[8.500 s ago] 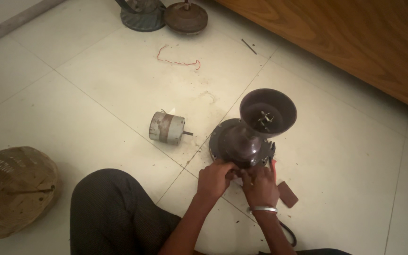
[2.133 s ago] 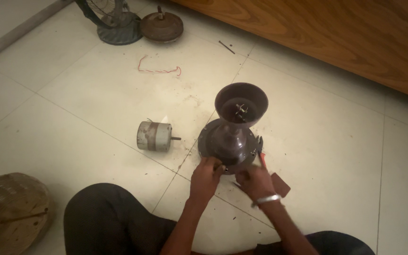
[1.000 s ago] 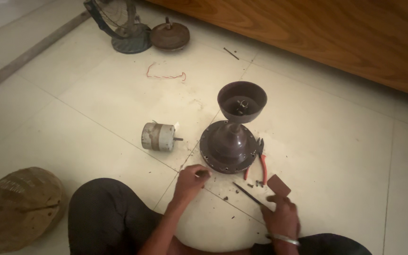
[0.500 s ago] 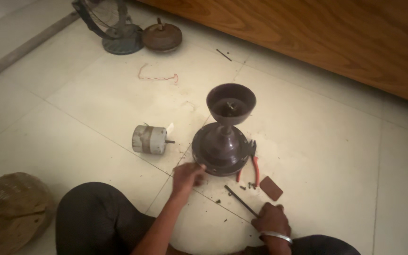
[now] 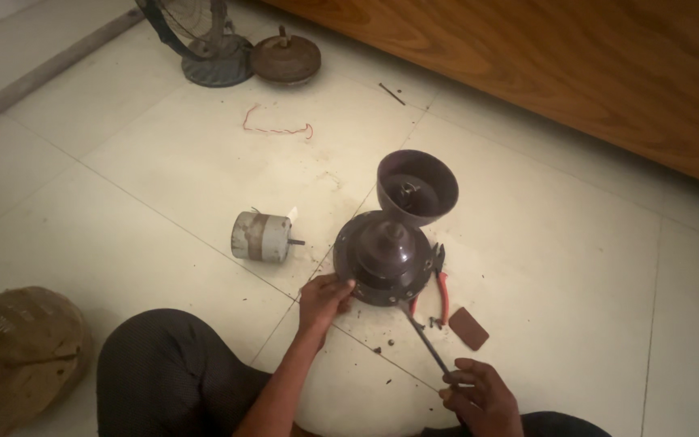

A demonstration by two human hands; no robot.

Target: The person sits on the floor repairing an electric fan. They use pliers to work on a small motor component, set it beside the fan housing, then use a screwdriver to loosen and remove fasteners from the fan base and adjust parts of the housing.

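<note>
A dark brown round fan motor housing (image 5: 383, 259) sits on the tiled floor in front of me. My left hand (image 5: 323, 297) grips its near left rim. My right hand (image 5: 480, 394) holds a long thin screwdriver (image 5: 425, 340) by the handle, its tip reaching the housing's near edge. A dark brown bowl-shaped cover (image 5: 417, 186) with small parts inside stands just behind the housing. Red-handled pliers (image 5: 440, 285) lie to the housing's right.
A small grey cylindrical motor (image 5: 262, 235) lies left of the housing. A small brown flat piece (image 5: 468, 328) lies by the pliers. A woven basket (image 5: 16, 352) is at the left, a fan base (image 5: 212, 57) and rusty disc (image 5: 286, 58) at the back, wooden furniture (image 5: 576, 73) beyond.
My right hand left the housing, picked up the screwdriver from the floor and now points its tip at the housing. My left hand stays at the housing's near rim.
</note>
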